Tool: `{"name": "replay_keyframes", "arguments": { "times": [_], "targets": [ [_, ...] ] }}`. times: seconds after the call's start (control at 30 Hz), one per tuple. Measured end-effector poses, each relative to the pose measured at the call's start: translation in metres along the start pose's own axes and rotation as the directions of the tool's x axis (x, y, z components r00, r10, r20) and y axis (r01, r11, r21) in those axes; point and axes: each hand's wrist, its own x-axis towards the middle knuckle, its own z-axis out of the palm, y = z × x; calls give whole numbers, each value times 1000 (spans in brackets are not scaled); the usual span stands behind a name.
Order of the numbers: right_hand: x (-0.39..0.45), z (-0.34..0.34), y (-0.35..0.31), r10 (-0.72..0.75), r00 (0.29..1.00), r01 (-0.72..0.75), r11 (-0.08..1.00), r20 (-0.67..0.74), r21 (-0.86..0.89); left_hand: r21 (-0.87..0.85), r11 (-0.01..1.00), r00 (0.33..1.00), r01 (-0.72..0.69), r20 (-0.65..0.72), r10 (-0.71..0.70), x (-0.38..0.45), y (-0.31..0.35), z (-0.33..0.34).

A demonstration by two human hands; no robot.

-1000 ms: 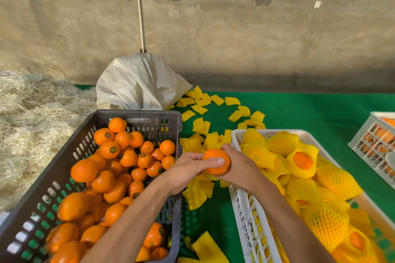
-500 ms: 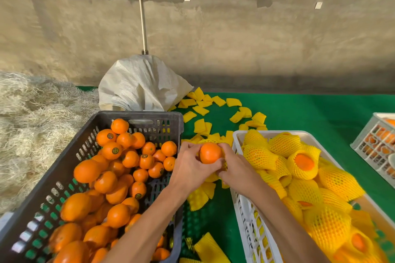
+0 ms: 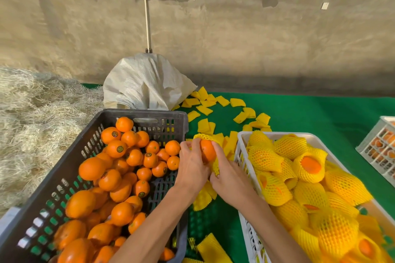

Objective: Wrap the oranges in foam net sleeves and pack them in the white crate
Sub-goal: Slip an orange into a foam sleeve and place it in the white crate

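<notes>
A second ago you held the orange (image 3: 207, 150) bare between both hands; now a yellow sleeve (image 3: 215, 164) is stretched partly around it, so wrapping has begun. Your left hand (image 3: 192, 168) grips the fruit and net's far edge, your right hand (image 3: 229, 181) pinches the near edge, between the black crate (image 3: 149, 116) and white crate (image 3: 240, 147).

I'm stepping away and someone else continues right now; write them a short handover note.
Left hand and right hand both grip one orange, half inside a yellow foam sleeve, between the crates. Black crate on the left holds bare oranges; white crate on the right holds wrapped ones. Spare sleeves lie on the green mat. Left: finish this sleeve, pack it, repeat.
</notes>
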Motion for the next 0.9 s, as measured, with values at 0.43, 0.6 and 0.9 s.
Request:
{"name": "replay_keyframes", "arguments": {
  "times": [0.43, 0.6, 0.9],
  "targets": [
    [5, -2, 26, 114, 972, -81, 984, -205, 160, -353, 932, 991, -83, -125, 41, 0, -3, -7],
    [3, -6, 21, 54, 960, -4, 984, -273, 179, -308, 945, 993, -115, -75, 96, 7, -4, -2],
    [-1, -22, 15, 55, 929, 98, 917, -366, 387, -714, 652, 946, 256, 324, -16, 9, 12, -8]
  ]
}}
